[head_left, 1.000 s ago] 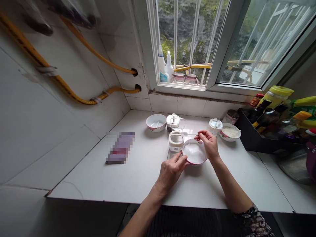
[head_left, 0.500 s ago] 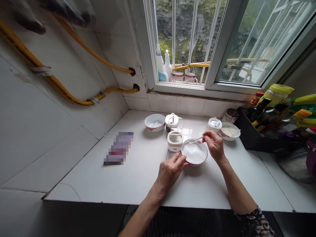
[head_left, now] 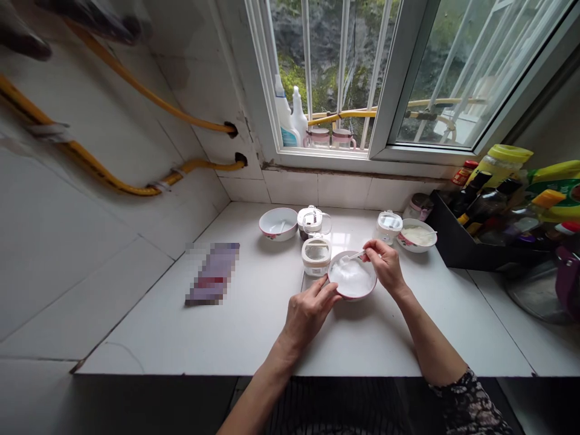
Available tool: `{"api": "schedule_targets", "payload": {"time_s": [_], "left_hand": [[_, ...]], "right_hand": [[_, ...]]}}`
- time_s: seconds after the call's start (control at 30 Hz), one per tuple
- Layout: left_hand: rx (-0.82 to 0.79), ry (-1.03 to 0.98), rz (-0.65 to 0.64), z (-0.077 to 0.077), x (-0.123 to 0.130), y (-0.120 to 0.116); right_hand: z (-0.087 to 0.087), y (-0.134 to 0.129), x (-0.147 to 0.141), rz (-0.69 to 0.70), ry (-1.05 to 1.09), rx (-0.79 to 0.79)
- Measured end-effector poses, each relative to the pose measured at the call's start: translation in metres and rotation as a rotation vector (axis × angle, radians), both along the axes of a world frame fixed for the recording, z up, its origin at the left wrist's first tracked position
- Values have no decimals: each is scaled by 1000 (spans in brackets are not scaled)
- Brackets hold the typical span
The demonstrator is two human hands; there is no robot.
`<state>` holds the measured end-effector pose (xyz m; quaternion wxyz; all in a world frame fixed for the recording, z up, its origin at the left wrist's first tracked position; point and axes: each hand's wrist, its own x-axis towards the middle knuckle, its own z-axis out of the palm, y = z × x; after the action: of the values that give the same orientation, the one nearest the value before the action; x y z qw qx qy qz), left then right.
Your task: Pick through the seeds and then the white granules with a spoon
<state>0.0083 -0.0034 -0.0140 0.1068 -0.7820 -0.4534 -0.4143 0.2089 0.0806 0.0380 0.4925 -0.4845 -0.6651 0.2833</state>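
A bowl of white powder or grains (head_left: pixel 354 280) stands on the white counter, its rim edged in red. My left hand (head_left: pixel 310 308) grips the bowl's near left rim, thumb and fingers closed on it. Pinched in my right hand (head_left: pixel 384 266) is the handle of a small white spoon (head_left: pixel 356 255); its head reaches into the bowl at the white contents. Right behind the bowl, on its left, sits a square clear jar with a cream lid (head_left: pixel 316 254).
A second bowl (head_left: pixel 278 224) holds a white spoon, beside a lidded jar (head_left: pixel 312 220). To the right stand another jar (head_left: pixel 388 226) and a bowl with pale contents (head_left: pixel 417 234). A black box of bottles (head_left: pixel 471 241) bounds the right side. A blurred purple packet (head_left: pixel 212 275) lies left.
The camera view has shifted slightly, so everything sits a little further left. The spoon head has dipped or moved slightly in the white contents; both hands keep their holds.
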Motion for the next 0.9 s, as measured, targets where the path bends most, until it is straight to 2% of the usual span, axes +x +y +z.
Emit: {"api": "schedule_targets", "payload": {"time_s": [0.1, 0.23, 0.37, 0.63, 0.9], "left_hand": [[-20, -1, 1, -2, -1, 0], [-39, 0, -6, -2, -1, 0], [-18, 1, 0, -1, -1, 1], [-6, 10, 10, -2, -1, 1], [-15, 5, 3, -1, -1, 1]], "right_hand": [[1, 3, 3, -16, 136, -51], [1, 5, 3, -21, 194, -76], [0, 5, 4, -39, 153, -86], [2, 1, 3, -16, -10, 29], [-5, 4, 2, -18, 81, -65]]}}
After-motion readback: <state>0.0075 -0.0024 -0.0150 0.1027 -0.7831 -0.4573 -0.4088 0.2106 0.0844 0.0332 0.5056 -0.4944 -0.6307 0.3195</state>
